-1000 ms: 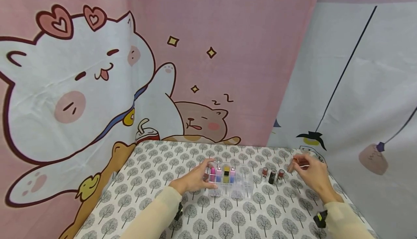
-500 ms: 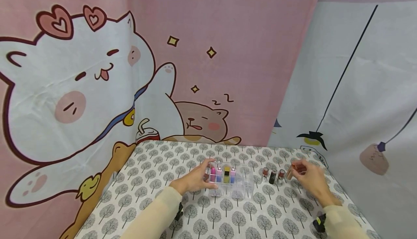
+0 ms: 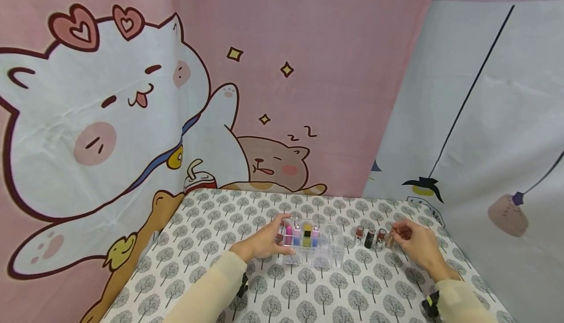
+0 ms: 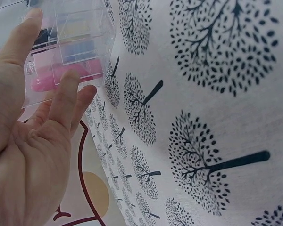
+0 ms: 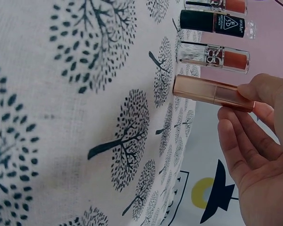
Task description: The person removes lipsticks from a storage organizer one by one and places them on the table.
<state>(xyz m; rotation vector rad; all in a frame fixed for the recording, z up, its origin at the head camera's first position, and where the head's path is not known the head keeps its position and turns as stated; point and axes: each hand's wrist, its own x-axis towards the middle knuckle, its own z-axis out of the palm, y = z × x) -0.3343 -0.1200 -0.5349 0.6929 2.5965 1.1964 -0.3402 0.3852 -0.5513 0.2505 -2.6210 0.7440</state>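
My left hand (image 3: 264,240) grips the left end of a clear plastic lipstick organizer (image 3: 329,258), its thumb and fingers on opposite sides. Several tubes stand in the organizer's left part: a bright pink one (image 4: 49,81) nearest my fingers, pink-and-blue ones and a yellow-and-black one (image 3: 307,237). On the right, my right hand (image 3: 416,243) pinches the upper end of a rose-gold lipstick tube (image 5: 195,89) between thumb and fingers. The tube is upright, its base right at the tablecloth, beside a clear tube with a reddish-brown top (image 5: 214,56).
Left of that clear tube stand a black lipstick tube (image 3: 369,239) and another clear, reddish-topped tube (image 3: 359,235), all in a row. A tree-print cloth (image 3: 291,291) covers the table. Cartoon-print curtains (image 3: 330,93) hang behind and at the right.
My right hand has moved left and down with the rose-gold lipstick tube, bringing it to the right end of the row. The left hand and organizer stay in place.
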